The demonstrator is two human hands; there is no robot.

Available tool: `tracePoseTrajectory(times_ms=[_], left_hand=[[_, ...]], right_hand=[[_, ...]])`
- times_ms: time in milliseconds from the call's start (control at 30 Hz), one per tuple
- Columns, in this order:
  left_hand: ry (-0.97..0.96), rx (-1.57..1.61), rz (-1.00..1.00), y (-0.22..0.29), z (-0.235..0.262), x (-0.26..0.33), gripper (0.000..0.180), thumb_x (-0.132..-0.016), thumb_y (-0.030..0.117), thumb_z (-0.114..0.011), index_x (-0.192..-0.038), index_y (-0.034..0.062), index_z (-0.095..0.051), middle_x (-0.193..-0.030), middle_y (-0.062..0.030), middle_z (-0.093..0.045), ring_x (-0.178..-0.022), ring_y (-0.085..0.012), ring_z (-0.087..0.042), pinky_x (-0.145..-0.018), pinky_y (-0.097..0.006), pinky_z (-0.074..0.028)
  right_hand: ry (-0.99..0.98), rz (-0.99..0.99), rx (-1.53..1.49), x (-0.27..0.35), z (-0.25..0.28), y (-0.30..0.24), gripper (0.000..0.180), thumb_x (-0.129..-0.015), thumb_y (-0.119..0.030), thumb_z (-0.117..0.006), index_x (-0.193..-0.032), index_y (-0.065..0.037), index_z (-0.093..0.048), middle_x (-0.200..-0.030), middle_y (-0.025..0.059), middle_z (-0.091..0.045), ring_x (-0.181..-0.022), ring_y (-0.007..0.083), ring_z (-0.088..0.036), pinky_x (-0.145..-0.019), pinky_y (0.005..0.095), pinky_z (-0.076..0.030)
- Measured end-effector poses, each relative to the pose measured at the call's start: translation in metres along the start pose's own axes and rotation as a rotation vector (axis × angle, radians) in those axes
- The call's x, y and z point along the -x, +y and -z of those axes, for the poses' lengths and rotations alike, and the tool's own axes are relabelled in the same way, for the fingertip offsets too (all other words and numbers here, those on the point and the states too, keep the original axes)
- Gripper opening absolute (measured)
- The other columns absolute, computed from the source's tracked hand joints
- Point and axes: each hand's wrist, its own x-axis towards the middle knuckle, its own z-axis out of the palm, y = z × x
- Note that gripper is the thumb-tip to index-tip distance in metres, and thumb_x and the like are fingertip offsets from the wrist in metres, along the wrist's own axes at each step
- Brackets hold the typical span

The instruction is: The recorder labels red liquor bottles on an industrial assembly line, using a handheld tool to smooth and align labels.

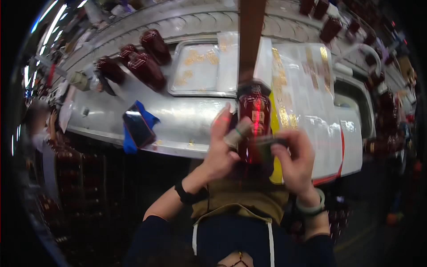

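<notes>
With our right grip (297,158) we pinch a dark, blurred piece (267,146) before the red bottle (255,104) at the bench (187,118); whether our left grip (219,153), beside the bottle, holds anything, we cannot tell.

We can't read anything, tbh; gold marks (258,116) on the red jar (261,99) near the front edge of the metal counter (191,122) might be lettering, too blurry.

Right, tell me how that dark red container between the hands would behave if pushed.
The dark red container is probably slippery, given its glossy surface. It likely feels stiff, as its outline shows no visible sag. Its rounded shape might let it roll on its side.
</notes>
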Motion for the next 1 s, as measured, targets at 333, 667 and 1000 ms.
tracePoseTrajectory(times_ms=[333, 667, 1000], left_hand=[[0.213, 0.613, 0.501, 0.001, 0.006, -0.021, 0.098, -0.100, 0.078, -0.009, -0.162, 0.0044, -0.029, -0.166, -0.0126, -0.035, -0.152, -0.0295, -0.035, -0.127, -0.046, -0.024], [0.224, 0.679, 0.554, 0.008, 0.006, -0.029, 0.102, -0.100, 0.079, -0.008, -0.160, 0.0002, -0.032, -0.165, -0.0184, -0.036, -0.151, -0.0333, -0.037, -0.126, -0.046, -0.025], [0.170, 0.664, 0.519, 0.019, -0.001, -0.040, 0.101, -0.101, 0.077, -0.008, -0.160, -0.0023, -0.030, -0.163, -0.0200, -0.038, -0.153, -0.0301, -0.034, -0.126, -0.046, -0.022]], right_hand=[[-0.235, 0.890, 0.580, -0.043, 0.012, 0.051, 0.023, -0.081, -0.004, -0.069, -0.103, -0.010, -0.074, -0.098, 0.0037, -0.074, -0.084, 0.0219, -0.064, -0.074, 0.0350, -0.050], [-0.304, 0.998, 0.773, -0.072, -0.009, 0.029, 0.020, -0.078, -0.019, -0.069, -0.096, -0.014, -0.070, -0.087, -0.0030, -0.061, -0.079, 0.0186, -0.057, -0.074, 0.0323, -0.048], [0.069, 0.477, 0.621, -0.107, -0.003, 0.027, 0.021, -0.091, -0.009, -0.071, -0.111, -0.003, -0.067, -0.096, 0.0125, -0.070, -0.088, 0.0339, -0.068, -0.075, 0.0418, -0.053]])
